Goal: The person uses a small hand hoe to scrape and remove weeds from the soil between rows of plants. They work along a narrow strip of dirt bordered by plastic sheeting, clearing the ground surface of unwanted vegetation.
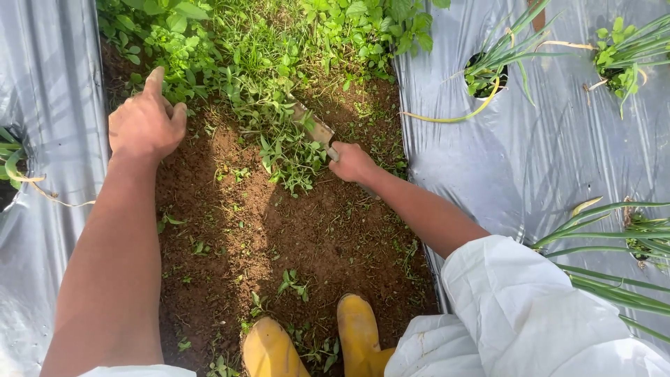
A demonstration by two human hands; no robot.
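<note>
A flat, soil-caked blade [315, 128] is gripped by the right hand [351, 162] among leafy weeds [279, 139] at twelve o'clock; the left hand [145, 124], loosely curled, is held empty over crumbly brown soil [279, 230].

Two hands are being seen: 1 left hand [145, 124] w/ nothing in it, & 1 right hand [351, 162] wrapped round 1 small digging tool [315, 130]. Two yellow boots [315, 342] are being shown at the bottom. Two silver plastic sheets are being counted, 1 on the left [49, 84] & 1 on the right [530, 153]. Four holes w/ long-leaf green plants are being counted on the right sheet [488, 70], & 1 more plant is being seen at the left edge [10, 157]. One strip of brown dirt [293, 230] is being shown btwn the sheets. The weeds [279, 63] are too many to be counted.
</note>
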